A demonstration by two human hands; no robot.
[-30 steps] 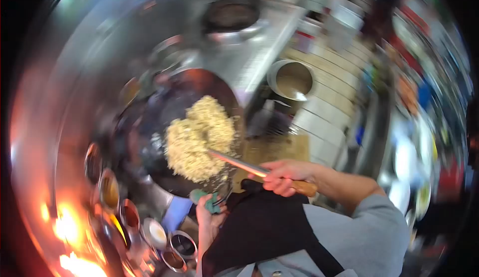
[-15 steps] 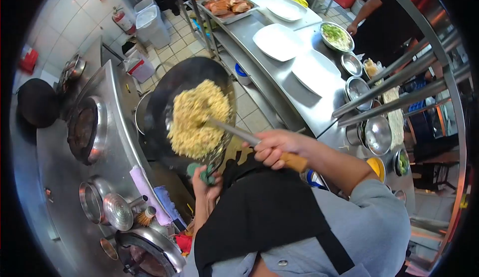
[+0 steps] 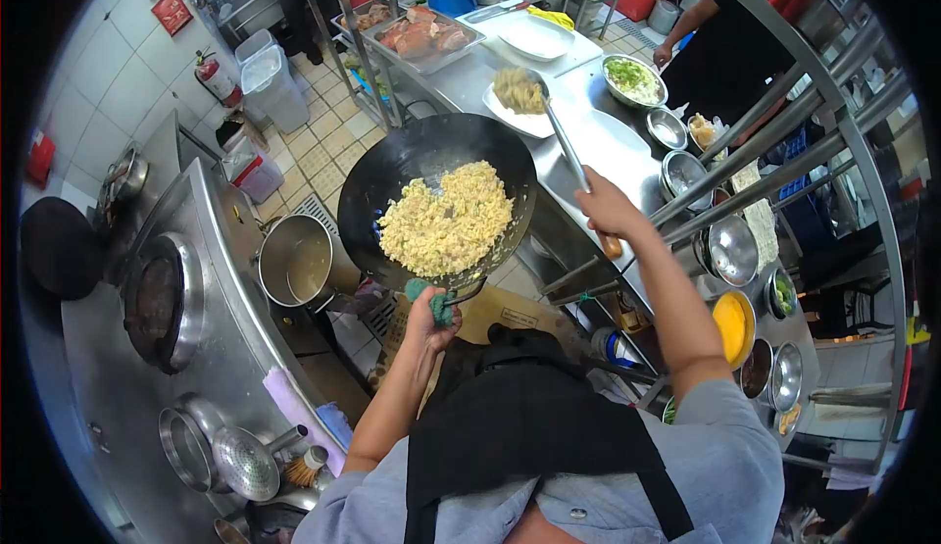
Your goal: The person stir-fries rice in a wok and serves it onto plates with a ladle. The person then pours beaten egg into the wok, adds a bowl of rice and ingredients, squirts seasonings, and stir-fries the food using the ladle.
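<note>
My left hand (image 3: 431,321) grips the handle of a black wok (image 3: 368,186) through a green cloth (image 3: 427,296). Yellow fried rice (image 3: 446,221) lies in the wok, which is held up in front of me. Closed round the wooden grip of a long metal ladle (image 3: 567,142) is my right hand (image 3: 608,209). The ladle's head carries a heap of rice (image 3: 520,90) over a white square plate (image 3: 534,125) on the steel counter, beyond the wok's rim. Another white plate (image 3: 610,147) sits just to its right.
A stove counter (image 3: 93,387) runs along the left, with a large pot (image 3: 294,260) beside it. Metal rails (image 3: 843,113) rise at the right near bowls and an egg container (image 3: 733,326). Another person (image 3: 730,49) stands across the counter, and a tray of meat (image 3: 421,39) is at the back.
The view has turned from the stove toward the counter. The ladle has left the wok and moved forward and right with rice, over a plate. The wok is still in my left hand.
</note>
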